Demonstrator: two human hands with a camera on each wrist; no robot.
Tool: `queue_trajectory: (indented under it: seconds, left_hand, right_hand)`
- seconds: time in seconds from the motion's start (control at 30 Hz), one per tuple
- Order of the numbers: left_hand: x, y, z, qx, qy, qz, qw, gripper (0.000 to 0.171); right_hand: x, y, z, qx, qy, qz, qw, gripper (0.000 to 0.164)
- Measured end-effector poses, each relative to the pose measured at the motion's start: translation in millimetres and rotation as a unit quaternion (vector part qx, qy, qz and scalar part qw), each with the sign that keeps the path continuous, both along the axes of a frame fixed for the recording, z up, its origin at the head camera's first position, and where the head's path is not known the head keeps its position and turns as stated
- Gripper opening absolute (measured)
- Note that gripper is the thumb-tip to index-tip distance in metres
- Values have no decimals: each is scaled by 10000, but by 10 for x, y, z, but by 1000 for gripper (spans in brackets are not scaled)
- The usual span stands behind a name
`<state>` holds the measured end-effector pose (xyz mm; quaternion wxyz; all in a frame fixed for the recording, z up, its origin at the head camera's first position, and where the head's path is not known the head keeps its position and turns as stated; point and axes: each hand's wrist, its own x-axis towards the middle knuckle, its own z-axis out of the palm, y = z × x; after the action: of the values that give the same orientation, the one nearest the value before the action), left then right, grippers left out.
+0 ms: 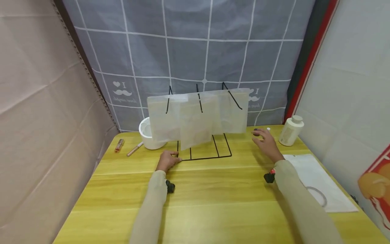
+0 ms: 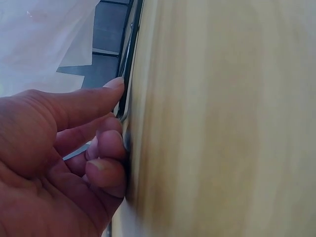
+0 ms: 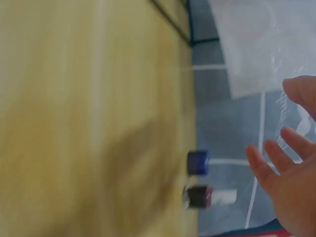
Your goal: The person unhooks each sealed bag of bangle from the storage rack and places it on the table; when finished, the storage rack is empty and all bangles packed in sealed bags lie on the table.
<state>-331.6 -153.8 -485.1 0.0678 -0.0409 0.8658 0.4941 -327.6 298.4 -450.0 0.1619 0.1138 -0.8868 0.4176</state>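
A black wire rack (image 1: 210, 158) stands at the back of the table, with several translucent white sheets (image 1: 199, 122) hanging over its upper prongs. At the front left corner of its base, my left hand (image 1: 167, 160) pinches the wire. The left wrist view shows the thumb (image 2: 111, 91) and curled fingers on that black wire (image 2: 129, 64). To the right of the rack, my right hand (image 1: 268, 145) is held above the table with nothing in it, fingers spread and relaxed. Past its fingers, the right wrist view shows a small blue object (image 3: 198, 163) and a dark little bottle with a white cap (image 3: 224, 196).
A white tub (image 1: 153, 143) stands behind the rack's left side. Beside it lie a thin stick-like item (image 1: 135, 149) and a small orange-brown item (image 1: 119, 145). A white bottle (image 1: 291, 131) stands back right, near a white sheet (image 1: 317, 176) bearing a grey ring.
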Motion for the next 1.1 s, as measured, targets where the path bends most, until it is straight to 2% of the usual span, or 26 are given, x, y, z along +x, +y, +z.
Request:
queue_trajectory:
  seconds: [0.2,0.4,0.67,0.87,1.1]
  left_hand:
    - [1,10,-9,20,-9,12,10000,45]
    - [-9,24,-29,-18,108,76,9999,44]
    - [-7,5,-49,-69,126,53,9999,45]
    - [-21,-2,-65,-79,134,56,9999,45]
    - [-9,-1,-37,-71,120,42,9999,45]
  right_hand:
    - [-234,-327,362,-548,182,-62,9983,46]
    - [-381,-494,631,-581,698,-11,9959,59]
    - [-407,-695,696,-890,734,152,9932,55]
    - [-371,-837,780,-404,950,270,9943,57]
    - [-324,-892,826,-304,771,127,9965,61]
